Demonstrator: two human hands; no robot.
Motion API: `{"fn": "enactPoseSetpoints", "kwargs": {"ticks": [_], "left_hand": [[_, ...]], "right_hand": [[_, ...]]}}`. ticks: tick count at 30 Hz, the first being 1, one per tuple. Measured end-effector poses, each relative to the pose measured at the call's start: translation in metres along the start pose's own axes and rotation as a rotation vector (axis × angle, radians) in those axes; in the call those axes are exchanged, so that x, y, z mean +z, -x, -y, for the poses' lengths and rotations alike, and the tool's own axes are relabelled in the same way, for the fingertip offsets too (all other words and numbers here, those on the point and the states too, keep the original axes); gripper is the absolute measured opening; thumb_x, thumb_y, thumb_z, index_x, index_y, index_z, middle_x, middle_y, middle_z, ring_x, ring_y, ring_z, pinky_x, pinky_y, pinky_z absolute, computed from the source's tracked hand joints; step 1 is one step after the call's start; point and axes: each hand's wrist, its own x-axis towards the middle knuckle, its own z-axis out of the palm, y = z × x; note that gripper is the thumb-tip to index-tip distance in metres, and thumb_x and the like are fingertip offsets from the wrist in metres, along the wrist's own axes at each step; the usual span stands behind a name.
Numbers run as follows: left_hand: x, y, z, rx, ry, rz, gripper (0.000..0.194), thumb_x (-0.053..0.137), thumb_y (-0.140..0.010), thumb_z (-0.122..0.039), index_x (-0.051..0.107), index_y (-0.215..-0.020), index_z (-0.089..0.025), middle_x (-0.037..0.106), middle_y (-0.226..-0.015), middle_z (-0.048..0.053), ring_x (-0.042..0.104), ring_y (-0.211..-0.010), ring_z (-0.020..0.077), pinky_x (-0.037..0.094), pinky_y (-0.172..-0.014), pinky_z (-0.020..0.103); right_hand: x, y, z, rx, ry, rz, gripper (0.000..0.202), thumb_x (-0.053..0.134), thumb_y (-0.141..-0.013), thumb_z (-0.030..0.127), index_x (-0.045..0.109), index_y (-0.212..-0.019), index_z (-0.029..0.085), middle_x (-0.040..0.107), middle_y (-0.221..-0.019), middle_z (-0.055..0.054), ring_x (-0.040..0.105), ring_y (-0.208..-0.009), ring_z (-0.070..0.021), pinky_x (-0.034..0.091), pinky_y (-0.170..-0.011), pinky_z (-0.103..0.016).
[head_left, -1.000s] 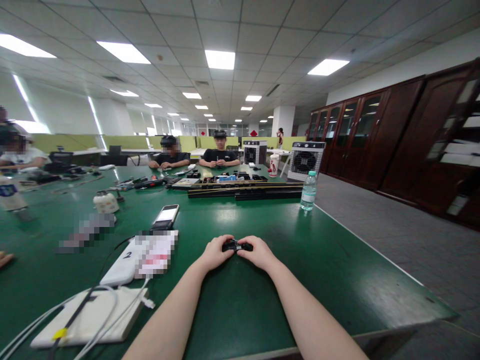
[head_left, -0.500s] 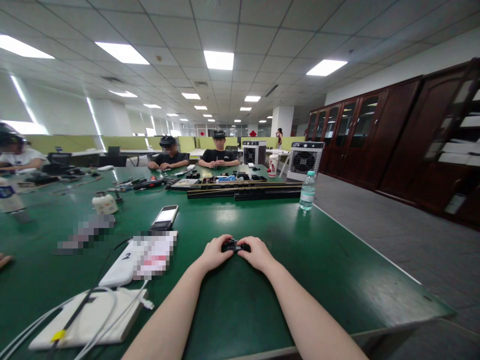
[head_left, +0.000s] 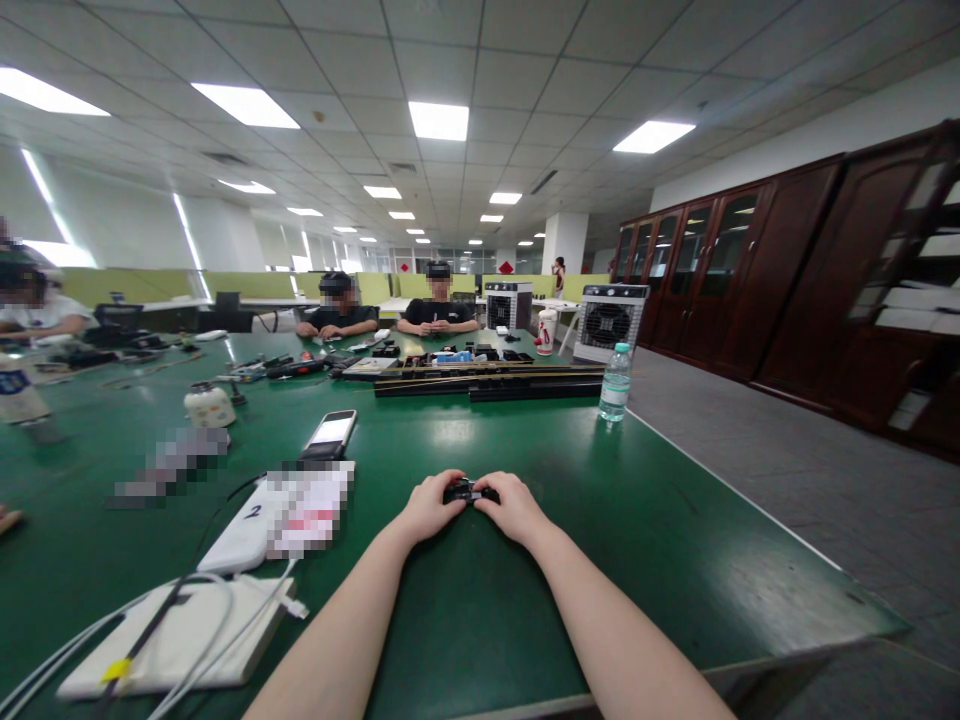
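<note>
A small black object [head_left: 471, 492] with some shiny detail lies between my two hands, low over the green table [head_left: 480, 620]; its exact kind is too small to make out. My left hand [head_left: 433, 507] grips its left end, thumb in front and fingers behind. On the right end, my right hand [head_left: 508, 503] closes in the same way. Fingers cover both ends, so only the middle part shows. Both forearms reach in from the bottom edge.
Left of my arms are a phone [head_left: 331, 436], a white power bank [head_left: 238, 530] and a white flat box [head_left: 180, 635] with cables. A water bottle [head_left: 615, 383] stands right, beside long black bars [head_left: 536, 385]. Several people sit around the table.
My hands and the black object stay almost in place. At the far left, a person's head has shifted slightly.
</note>
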Motion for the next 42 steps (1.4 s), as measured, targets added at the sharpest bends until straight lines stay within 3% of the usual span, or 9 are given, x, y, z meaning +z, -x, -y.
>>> {"fn": "enactPoseSetpoints", "kwargs": {"ticks": [14, 42], "left_hand": [[0.0015, -0.0006, 0.0017, 0.007, 0.032, -0.014, 0.040, 0.062, -0.078, -0.026, 0.058, -0.117, -0.020, 0.067, -0.115, 0.007, 0.061, -0.109, 0.0241, 0.047, -0.096, 0.036], [0.0004, 0.0001, -0.0012, -0.038, 0.006, -0.008, 0.044, 0.062, -0.077, -0.023, 0.057, -0.121, -0.019, 0.065, -0.119, 0.008, 0.059, -0.113, 0.0252, 0.045, -0.098, 0.036]], "right_hand": [[-0.0027, -0.0012, 0.0014, -0.026, -0.122, -0.085, 0.018, 0.064, -0.077, 0.021, 0.069, -0.094, 0.023, 0.069, -0.102, -0.005, 0.059, -0.101, -0.0229, 0.044, -0.092, -0.039], [-0.0031, -0.0038, -0.0012, 0.079, -0.346, -0.202, 0.022, 0.059, -0.077, 0.031, 0.065, -0.095, 0.021, 0.071, -0.097, -0.005, 0.064, -0.094, -0.0204, 0.048, -0.088, -0.038]]}}
